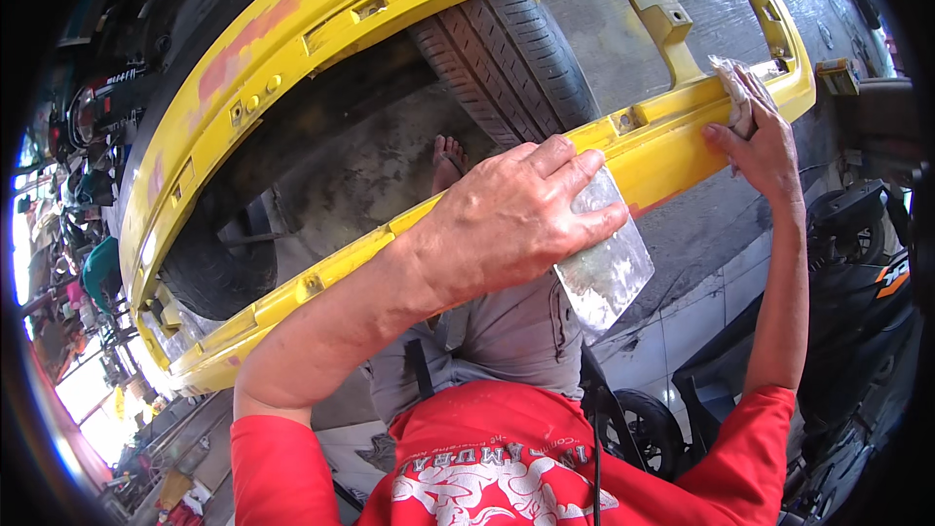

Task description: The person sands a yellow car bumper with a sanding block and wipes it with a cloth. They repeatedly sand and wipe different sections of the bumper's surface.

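A large yellow car bumper (682,136) lies across the view, its frame bent into a long loop with reddish patches on the far left side. My left hand (545,200) is over its near edge, fingers and thumb closed on a flat, smeared grey-white plate (614,278) that hangs toward my lap. Toward the bumper's right end, my right hand (766,151) presses a crumpled, whitish rag-like piece (740,107) against the yellow surface. Whether that piece is cloth or plastic I cannot tell.
Beneath the bumper are a black tyre (511,63) and a second tyre (224,273) at left. My bare foot (448,158) shows through the opening. A black motorcycle (857,331) stands close on the right. Cluttered workshop goods line the far left.
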Demonstrator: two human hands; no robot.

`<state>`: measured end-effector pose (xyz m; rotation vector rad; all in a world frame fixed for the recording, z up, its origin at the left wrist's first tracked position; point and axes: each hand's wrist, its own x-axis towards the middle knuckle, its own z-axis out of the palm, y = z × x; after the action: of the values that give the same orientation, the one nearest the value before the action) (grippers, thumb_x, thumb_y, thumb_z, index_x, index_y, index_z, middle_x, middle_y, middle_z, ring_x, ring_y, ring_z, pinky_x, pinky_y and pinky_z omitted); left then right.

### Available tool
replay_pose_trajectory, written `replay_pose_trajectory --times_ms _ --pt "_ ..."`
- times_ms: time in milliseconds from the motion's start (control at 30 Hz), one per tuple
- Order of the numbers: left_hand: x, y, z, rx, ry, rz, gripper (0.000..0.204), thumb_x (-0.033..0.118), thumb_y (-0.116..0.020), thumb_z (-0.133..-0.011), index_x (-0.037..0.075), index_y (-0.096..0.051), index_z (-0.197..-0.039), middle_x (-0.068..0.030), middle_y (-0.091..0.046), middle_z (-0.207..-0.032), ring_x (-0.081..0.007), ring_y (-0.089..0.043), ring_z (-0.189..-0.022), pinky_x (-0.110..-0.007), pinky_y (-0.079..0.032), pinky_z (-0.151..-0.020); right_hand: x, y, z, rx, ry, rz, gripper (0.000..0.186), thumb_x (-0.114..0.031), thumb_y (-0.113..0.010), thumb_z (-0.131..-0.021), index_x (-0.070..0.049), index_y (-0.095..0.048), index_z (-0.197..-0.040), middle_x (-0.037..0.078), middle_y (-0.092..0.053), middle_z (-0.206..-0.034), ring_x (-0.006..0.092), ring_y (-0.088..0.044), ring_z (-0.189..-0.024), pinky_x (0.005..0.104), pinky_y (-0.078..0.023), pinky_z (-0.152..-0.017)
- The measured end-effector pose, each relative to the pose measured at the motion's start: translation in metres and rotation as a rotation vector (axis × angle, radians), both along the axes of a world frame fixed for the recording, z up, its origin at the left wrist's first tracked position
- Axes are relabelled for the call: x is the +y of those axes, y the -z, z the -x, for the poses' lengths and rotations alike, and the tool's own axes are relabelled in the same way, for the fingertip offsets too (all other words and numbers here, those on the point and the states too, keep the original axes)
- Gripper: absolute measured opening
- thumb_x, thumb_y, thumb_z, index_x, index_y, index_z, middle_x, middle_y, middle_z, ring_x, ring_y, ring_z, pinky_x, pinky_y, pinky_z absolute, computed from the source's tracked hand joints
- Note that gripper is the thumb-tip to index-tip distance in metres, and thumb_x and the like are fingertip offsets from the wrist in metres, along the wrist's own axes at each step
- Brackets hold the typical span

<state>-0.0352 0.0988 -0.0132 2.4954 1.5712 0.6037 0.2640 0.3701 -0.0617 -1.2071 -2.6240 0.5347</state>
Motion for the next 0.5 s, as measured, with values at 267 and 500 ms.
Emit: replay_pose_trajectory --times_ms 267,500 --pt "-0.037 -0.024 0.022 0.059 0.020 0.163 0.043 0.021 -0.069 -0.098 0.023 -0.081 -0.140 -0.0196 -0.073 -0.138 -0.0344 -0.071 -0.128 -0.043 -0.063 -0.107 -0.001 0.004 -0.002 0.025 0.037 0.024 0.098 -0.056 -0.098 -0.085 -0.009 -0.064 -0.165 0.015 -0.059 -0.173 0.0313 -0.052 -0.163 0.0445 -0.043 -0.135" --pt "0.010 0.000 -0.004 -0.013 0.013 0.084 0.051 0.013 -0.073 -0.092 0.024 -0.080 -0.142 -0.0192 -0.072 -0.143 -0.0362 -0.069 -0.128 -0.045 -0.062 -0.110 0.000 0.000 0.003 -0.016 0.050 0.023 0.100 -0.055 -0.099 -0.083 -0.008 -0.064 -0.165 0.015 -0.059 -0.173 0.0314 -0.053 -0.163 0.0447 -0.043 -0.135"
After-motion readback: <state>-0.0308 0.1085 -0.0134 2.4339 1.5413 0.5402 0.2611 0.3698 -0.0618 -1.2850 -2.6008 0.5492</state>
